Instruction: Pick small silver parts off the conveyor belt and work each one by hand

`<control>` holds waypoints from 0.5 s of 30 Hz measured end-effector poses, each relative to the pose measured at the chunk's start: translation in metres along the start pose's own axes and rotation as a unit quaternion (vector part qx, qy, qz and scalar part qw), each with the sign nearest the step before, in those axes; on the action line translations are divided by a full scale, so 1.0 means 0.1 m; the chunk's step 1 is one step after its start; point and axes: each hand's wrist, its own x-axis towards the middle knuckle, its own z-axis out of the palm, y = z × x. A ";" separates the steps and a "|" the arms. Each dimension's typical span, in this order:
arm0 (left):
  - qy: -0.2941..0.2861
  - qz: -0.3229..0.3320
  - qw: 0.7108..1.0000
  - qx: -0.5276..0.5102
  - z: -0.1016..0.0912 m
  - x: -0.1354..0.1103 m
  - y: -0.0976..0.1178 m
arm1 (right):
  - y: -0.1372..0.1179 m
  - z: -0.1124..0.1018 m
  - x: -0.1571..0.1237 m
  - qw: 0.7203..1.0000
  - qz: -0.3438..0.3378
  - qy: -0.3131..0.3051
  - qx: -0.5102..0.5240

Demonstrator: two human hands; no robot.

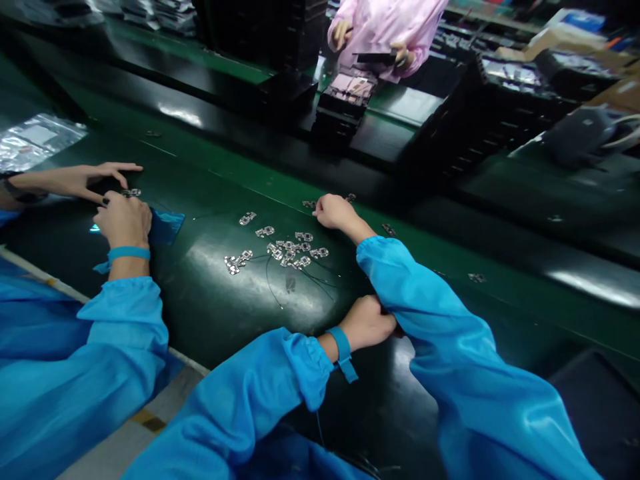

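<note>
My right hand reaches over the green bench with its fingers curled together. A small circuit board lies at its fingertips; whether the fingers hold anything is hidden. Nearer to me, my left hand, with a blue wrist strap, is closed beneath my right forearm. Its fingertips are covered by the sleeve, so I cannot see what they grip. Between my hands and the co-worker, a loose cluster of small circuit boards lies flat, some with thin dark wires attached.
At left, a co-worker's hands handle a small board above a shiny blue sheet. A silvery bag lies beyond. Single boards dot the strip. Across the bench, a person in pink stands behind stacked black trays.
</note>
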 end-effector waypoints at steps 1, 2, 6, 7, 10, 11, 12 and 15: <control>0.002 0.000 1.000 -0.027 0.01 0.01 0.01 | 0.01 -0.06 -0.02 1.000 -0.005 0.005 0.005; 0.006 -0.001 0.998 -0.060 0.01 0.01 0.02 | 0.02 -0.14 -0.06 1.000 -0.012 0.015 0.015; 0.020 -0.049 0.982 -0.182 0.03 0.00 0.14 | 0.21 -0.52 -0.53 0.988 -0.059 0.094 0.103; 0.020 -0.060 0.978 -0.200 0.03 -0.01 0.18 | 0.28 -0.60 -0.72 0.984 -0.071 0.101 0.127; 0.008 -0.074 0.960 -0.269 0.00 -0.05 0.28 | 0.47 -0.71 -1.34 0.982 -0.090 0.079 0.144; 0.007 -0.081 0.951 -0.299 -0.02 -0.06 0.31 | 0.53 -0.71 -1.54 0.984 -0.101 0.067 0.132; 0.012 -0.088 0.940 -0.330 -0.04 -0.06 0.33 | 0.59 -0.69 -1.73 0.986 -0.112 0.052 0.114; 0.043 -0.080 0.922 -0.376 -0.08 -0.04 0.36 | 0.75 -0.63 -2.15 0.988 -0.139 0.001 0.066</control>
